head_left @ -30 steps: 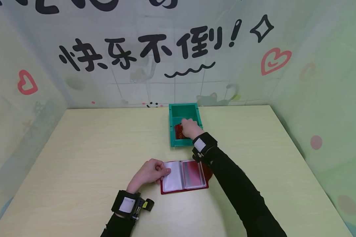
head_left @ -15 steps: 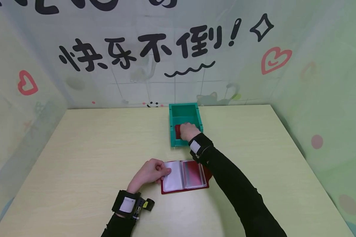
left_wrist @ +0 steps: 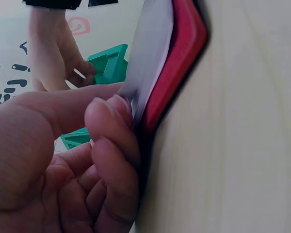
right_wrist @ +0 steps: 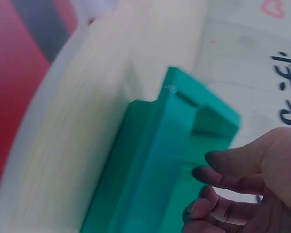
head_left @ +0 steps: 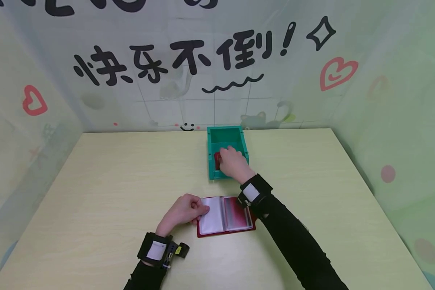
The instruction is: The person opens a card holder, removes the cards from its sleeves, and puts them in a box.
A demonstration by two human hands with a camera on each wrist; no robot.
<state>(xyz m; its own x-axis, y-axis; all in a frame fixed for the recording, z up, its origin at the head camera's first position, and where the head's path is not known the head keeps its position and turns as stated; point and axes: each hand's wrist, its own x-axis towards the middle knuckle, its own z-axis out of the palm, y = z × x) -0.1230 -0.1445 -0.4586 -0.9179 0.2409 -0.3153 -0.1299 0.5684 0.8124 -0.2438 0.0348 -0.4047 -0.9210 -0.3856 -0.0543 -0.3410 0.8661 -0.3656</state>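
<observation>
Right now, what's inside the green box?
In the green box, a dark red thing shows near the left wall. The right hand blocks the head view beside it, so whatever is under there can't be seen.

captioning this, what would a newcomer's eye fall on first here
Probably the bold black lettering across the back wall. Next, the green tray near the table's far edge, the right hand at it. Nearer lies an open red-covered album, the left hand gripping its left edge.

Red item point(head_left: 216, 162): partly hidden by the right grip point(head_left: 235, 164); too small to identify. Green bin point(right_wrist: 148, 160): cut off at the right wrist view's lower edge. Upper lettering point(head_left: 59, 11): truncated.
</observation>
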